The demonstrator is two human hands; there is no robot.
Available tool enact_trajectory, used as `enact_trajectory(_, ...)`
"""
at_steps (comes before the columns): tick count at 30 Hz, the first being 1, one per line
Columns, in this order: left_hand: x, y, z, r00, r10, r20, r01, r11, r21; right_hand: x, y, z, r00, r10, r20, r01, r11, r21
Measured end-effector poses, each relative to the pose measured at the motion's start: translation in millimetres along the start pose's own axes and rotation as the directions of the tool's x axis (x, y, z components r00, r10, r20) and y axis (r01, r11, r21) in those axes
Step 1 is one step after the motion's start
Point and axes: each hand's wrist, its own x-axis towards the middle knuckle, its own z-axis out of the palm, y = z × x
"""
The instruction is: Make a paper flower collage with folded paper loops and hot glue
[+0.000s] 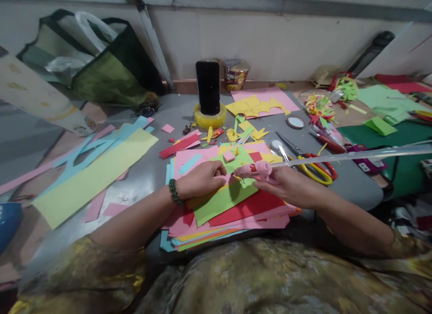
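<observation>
A pink tool with a dark-tipped nozzle [251, 170] sits over the middle of a paper stack, its nozzle close to the left fingertips; the right hand [292, 184] has its grip wrapped around it. A long translucent rod [351, 157] runs out behind, crossing toward the right edge of view. The left hand [201, 179], with a dark green bead bracelet [174, 191], pinches a narrow pink paper piece [231, 179] above a bright green paper sheet [216, 209].

The stack of coloured paper [275, 221] reaches the near edge of the bench [141, 188], close to the lap. Room on the right is tight — yellow- and red-handled scissors [317, 170] lie just beside that hand. To the left, grey surface shows between the stack and a long pale yellow sheet [97, 176].

Beyond the scraps, a black phone [208, 88] stands in a yellow tape roll [209, 119]. A green bag [111, 82] leans back left, near the pale wall [270, 39].
</observation>
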Motion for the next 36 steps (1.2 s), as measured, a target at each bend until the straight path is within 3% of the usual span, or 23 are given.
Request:
enact_trajectory(5,-0.3,0.2,1.0,1.0,-0.022,-0.01,0.022,0.999,0.025,-2.7,-1.5,-4.2,0.995,0.0,0.096,-0.001,1.0,0.011)
enact_trajectory(21,-0.4,0.3,0.7,1.0,-0.003,-0.022,0.003,1.0,0.019,-6.9,0.8,-12.6,0.993,-0.002,0.118,0.001,1.0,0.006)
enact_trajectory(25,-0.1,0.6,0.0,0.999,-0.021,-0.025,0.022,0.999,0.038,-13.0,2.7,-17.5,0.998,-0.001,0.063,-0.004,0.996,0.086)
enact_trajectory(29,-0.9,1.0,-1.9,0.999,-0.019,-0.05,0.02,0.999,0.026,-22.3,4.1,-24.2,0.991,-0.018,-0.129,0.049,0.971,0.236)
enact_trajectory(32,-2.3,1.5,-4.6,0.999,-0.012,-0.038,0.011,0.999,-0.037,-25.2,11.6,-33.0,0.929,0.055,-0.366,0.057,0.956,0.289)
enact_trajectory(34,-3.6,2.0,-7.2,0.999,-0.013,-0.03,0.009,0.991,-0.134,-22.1,23.4,-42.2,0.821,0.175,-0.543,-0.022,0.961,0.276)
enact_trajectory(36,-4.9,2.3,-10.3,0.999,-0.009,-0.037,0.0,0.969,-0.246,-14.6,40.1,-53.9,0.685,0.294,-0.667,-0.165,0.954,0.251)
